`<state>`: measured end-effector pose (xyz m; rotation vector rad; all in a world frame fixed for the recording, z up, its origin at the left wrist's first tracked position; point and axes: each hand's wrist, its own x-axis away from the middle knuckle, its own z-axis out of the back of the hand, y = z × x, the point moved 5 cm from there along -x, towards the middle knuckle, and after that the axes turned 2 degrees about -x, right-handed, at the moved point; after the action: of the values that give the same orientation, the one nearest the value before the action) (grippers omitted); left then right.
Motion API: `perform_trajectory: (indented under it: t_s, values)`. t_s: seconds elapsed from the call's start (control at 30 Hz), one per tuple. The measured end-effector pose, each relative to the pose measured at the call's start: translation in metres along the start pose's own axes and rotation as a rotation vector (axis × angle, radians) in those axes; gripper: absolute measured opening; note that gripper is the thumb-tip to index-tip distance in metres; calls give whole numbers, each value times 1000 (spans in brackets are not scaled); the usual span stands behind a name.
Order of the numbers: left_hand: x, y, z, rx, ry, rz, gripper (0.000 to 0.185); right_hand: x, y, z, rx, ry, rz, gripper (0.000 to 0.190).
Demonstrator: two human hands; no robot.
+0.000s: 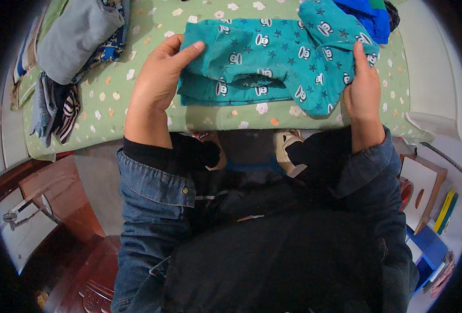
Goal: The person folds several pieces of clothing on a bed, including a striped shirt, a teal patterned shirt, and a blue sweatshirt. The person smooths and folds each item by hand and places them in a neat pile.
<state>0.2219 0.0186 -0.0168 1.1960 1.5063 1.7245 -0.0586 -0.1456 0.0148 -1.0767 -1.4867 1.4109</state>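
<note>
A teal garment point(250, 58) printed with white monkey faces and dark stars spreads between my two hands, over the near edge of a bed. My left hand point(162, 66) grips its plain teal band at the left end, thumb on top and fingers beneath. At the right end my right hand point(366, 86) pinches the bunched cloth, thumb uppermost. A fold gapes open along the garment's lower middle, and its right part is rumpled. Both hands' fingers are largely hidden under the fabric.
Beneath lies a green flowered bedsheet point(149, 105). Folded clothes, with a grey garment point(78, 39) on top, are piled at the left. Blue clothing point(366, 17) sits at the far right. Below right stand a box point(420, 191) and a blue container point(430, 246).
</note>
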Motion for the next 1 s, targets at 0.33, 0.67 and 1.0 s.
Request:
perform_trajectory:
  t_s: [0.33, 0.67, 1.0]
  values:
    - [2, 3, -2, 459, -50, 100, 21, -6, -5, 4, -467, 131, -120, 41]
    - [15, 43, -5, -792, 597, -732, 26, -4, -6, 7, -466, 146, -129, 40]
    - [55, -30, -136, -1191, -358, -705, 79, -6, -4, 14, -275, 2, 9, 38]
